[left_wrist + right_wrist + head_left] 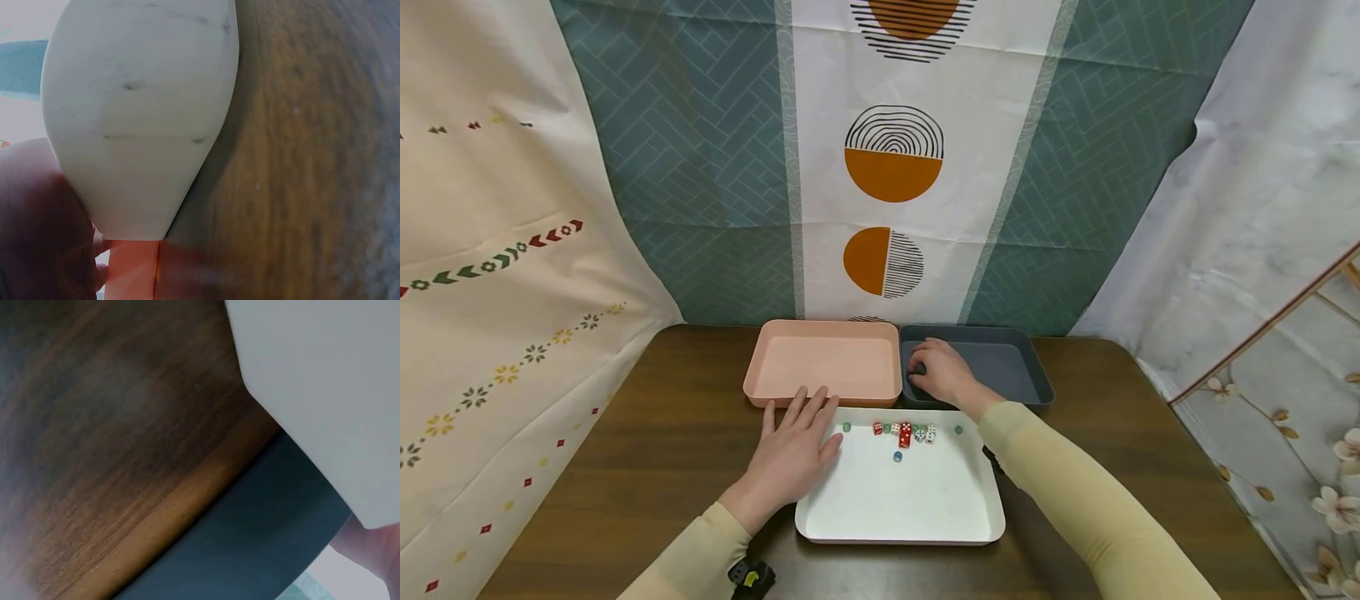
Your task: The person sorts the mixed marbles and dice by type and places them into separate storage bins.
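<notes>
My left hand (793,460) lies with straight, spread fingers over the left rim of a white tray (895,508), its fingertips near the peach tray (827,367). Over the left part of the dark grey tray (1000,367), my right hand (943,371) points down with bent fingers. Whether anything is between those fingertips is hidden. Along the white tray's far side lie red dice (905,442), white dice (930,435) and small green pieces, one green piece (958,430) to the right. A blue piece (897,457) lies nearer the middle.
The peach and dark trays stand side by side at the back of the brown wooden table (647,467), just behind the white tray. A patterned curtain (722,167) hangs behind the table. Light cloths hang at both sides.
</notes>
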Action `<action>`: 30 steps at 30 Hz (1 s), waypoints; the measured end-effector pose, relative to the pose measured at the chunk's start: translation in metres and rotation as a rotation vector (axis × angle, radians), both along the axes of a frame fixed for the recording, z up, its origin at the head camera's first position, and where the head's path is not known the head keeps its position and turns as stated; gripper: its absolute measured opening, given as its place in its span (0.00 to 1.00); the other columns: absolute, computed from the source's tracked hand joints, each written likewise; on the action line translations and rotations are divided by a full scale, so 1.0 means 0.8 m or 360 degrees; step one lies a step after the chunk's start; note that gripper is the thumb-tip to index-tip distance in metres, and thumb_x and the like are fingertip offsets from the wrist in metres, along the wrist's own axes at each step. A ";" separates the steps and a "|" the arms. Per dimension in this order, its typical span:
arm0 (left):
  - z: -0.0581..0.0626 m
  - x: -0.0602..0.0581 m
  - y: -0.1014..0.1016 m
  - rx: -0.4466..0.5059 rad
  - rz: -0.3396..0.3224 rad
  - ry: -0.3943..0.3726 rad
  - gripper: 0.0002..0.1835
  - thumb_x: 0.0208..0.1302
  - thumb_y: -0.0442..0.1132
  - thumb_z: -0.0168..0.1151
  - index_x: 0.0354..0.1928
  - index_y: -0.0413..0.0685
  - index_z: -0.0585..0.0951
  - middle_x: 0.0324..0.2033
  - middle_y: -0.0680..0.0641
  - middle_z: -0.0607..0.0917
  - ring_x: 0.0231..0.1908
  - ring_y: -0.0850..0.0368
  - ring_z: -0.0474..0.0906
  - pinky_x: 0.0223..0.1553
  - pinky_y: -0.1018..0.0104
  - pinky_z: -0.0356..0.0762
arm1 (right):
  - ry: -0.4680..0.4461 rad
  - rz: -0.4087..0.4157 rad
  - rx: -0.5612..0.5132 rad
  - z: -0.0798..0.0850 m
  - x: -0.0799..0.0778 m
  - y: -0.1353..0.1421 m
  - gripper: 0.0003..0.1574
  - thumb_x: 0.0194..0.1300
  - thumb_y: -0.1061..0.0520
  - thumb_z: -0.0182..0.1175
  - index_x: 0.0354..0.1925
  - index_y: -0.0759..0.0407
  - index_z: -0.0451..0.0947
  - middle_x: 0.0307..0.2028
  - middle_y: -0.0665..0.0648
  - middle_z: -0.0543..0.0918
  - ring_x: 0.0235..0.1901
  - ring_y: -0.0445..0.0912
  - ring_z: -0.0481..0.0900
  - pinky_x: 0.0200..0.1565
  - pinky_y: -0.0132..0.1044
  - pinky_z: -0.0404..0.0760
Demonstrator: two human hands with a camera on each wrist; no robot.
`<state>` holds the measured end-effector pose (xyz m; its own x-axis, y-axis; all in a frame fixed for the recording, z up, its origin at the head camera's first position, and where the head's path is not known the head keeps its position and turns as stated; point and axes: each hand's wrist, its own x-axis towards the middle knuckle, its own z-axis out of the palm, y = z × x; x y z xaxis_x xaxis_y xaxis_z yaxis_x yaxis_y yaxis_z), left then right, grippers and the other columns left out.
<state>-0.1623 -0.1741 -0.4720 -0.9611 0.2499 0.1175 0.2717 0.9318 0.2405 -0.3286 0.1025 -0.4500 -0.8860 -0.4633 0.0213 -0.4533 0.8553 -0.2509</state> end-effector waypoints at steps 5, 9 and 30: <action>0.000 0.001 0.001 -0.0006 0.0003 0.0010 0.37 0.85 0.57 0.57 0.86 0.48 0.66 0.86 0.42 0.62 0.86 0.36 0.48 0.78 0.21 0.40 | 0.0031 0.0038 -0.0009 -0.001 0.001 0.002 0.09 0.75 0.57 0.74 0.51 0.55 0.92 0.70 0.63 0.83 0.80 0.63 0.65 0.79 0.56 0.64; 0.001 0.002 0.001 0.0003 0.0001 0.0034 0.37 0.85 0.56 0.59 0.86 0.48 0.67 0.85 0.42 0.63 0.86 0.36 0.50 0.78 0.21 0.42 | 0.0061 0.0060 -0.0015 0.000 0.001 0.003 0.09 0.75 0.57 0.74 0.51 0.55 0.91 0.64 0.61 0.86 0.78 0.62 0.68 0.79 0.56 0.66; 0.002 0.003 0.001 0.0014 -0.0003 0.0050 0.36 0.85 0.55 0.58 0.85 0.47 0.67 0.85 0.42 0.63 0.86 0.36 0.50 0.78 0.21 0.42 | 0.0104 0.0024 -0.0058 0.018 0.021 0.024 0.18 0.76 0.55 0.73 0.60 0.56 0.88 0.73 0.63 0.79 0.82 0.63 0.61 0.80 0.60 0.62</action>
<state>-0.1596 -0.1731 -0.4701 -0.9565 0.2504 0.1499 0.2809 0.9292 0.2401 -0.3115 0.1218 -0.4360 -0.8750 -0.4746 0.0962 -0.4827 0.8390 -0.2511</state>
